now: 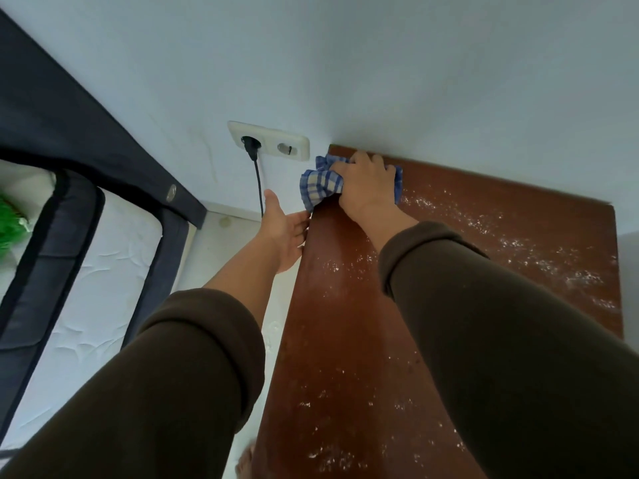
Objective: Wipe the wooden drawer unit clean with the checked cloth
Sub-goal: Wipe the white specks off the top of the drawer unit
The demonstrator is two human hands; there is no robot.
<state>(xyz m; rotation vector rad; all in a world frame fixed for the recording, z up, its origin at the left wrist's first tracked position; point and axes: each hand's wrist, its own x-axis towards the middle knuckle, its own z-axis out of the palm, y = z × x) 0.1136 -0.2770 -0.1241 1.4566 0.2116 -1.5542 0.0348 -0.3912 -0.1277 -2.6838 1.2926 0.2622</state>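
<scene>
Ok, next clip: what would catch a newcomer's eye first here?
The right hand pressing a bunched blue checked cloth onto the far left corner of the reddish wooden top, against the wall. The left hand is cupped, palm open, just below that edge. White powdery specks are scattered across the top, mostly on its right side and near the camera.

A bedroom in a home is showing here. A mattress [103, 271] in a dark frame [69, 108] is lying left of the wooden drawer unit [363, 323], which is standing against a pale painted wall [380, 63]. A double socket [269, 141] is sitting just left of the unit's top corner, a black plug [251, 146] hanging from it.
</scene>
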